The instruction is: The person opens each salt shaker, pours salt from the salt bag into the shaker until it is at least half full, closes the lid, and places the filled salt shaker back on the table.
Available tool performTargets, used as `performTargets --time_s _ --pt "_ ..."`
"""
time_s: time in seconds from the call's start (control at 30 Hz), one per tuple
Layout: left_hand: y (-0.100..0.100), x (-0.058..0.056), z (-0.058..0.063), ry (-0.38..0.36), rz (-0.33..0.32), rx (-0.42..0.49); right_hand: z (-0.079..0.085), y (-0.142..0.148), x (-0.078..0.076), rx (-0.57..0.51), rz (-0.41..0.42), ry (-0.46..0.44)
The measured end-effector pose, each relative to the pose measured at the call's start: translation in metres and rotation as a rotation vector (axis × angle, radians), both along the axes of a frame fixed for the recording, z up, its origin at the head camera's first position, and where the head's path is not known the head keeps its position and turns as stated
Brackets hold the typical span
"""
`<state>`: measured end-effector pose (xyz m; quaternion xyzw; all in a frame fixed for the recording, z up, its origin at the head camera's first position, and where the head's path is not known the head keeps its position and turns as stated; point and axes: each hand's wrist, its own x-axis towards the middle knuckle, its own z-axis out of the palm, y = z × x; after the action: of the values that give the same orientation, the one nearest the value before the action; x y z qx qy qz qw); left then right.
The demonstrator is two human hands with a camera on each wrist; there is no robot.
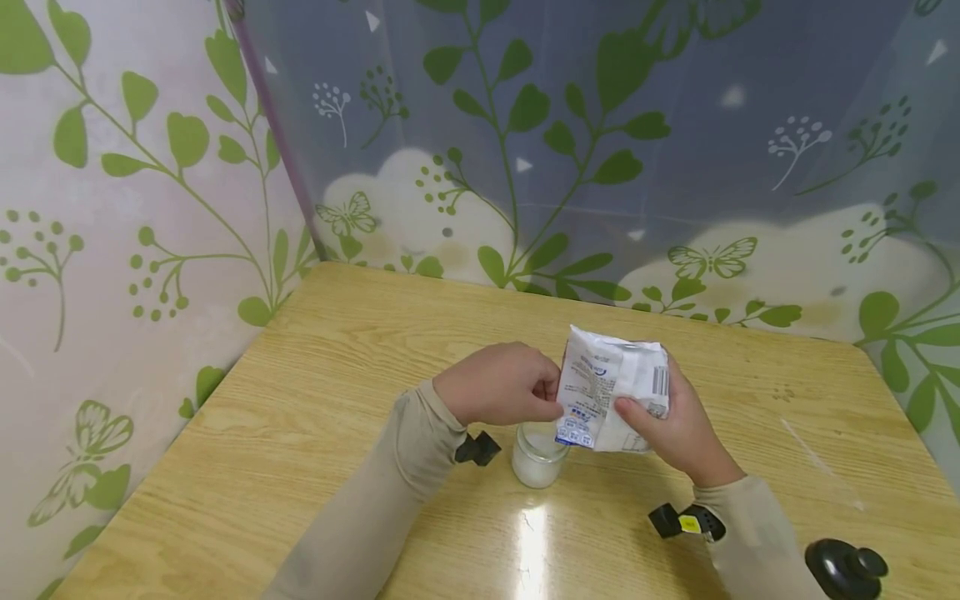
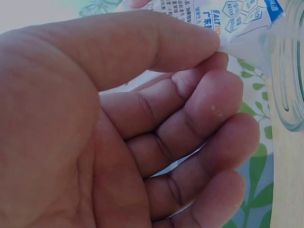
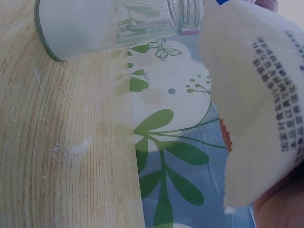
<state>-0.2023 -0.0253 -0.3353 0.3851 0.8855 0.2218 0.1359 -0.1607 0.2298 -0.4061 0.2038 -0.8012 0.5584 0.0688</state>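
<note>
A white salt bag (image 1: 611, 375) with blue and black print is held tilted above a clear glass jar (image 1: 538, 462). My right hand (image 1: 686, 425) grips the bag from its right side, thumb across the front. On the other side, my left hand (image 1: 510, 383) pinches a corner of the bag between thumb and index finger, as the left wrist view shows at the bag's corner (image 2: 244, 50). The jar (image 3: 152, 21) stands upright under that corner, with white grains filling its lower part. The bag hides part of the jar's mouth in the head view.
Some white powder (image 3: 78, 146) is scattered on the wooden table (image 1: 315, 400) near the jar. A thin clear strip (image 1: 821, 462) lies to the right. A black knobbed object (image 1: 847, 571) is at the lower right. Patterned walls (image 1: 465, 208) border the table's back and left.
</note>
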Motion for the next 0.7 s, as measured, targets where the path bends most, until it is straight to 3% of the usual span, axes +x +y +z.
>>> performTargets --time_s 0.7 --pt "-0.0005 -0.0017 -0.0030 0.019 -0.016 0.011 0.0028 -0.0013 0.0007 0.002 0.000 0.017"
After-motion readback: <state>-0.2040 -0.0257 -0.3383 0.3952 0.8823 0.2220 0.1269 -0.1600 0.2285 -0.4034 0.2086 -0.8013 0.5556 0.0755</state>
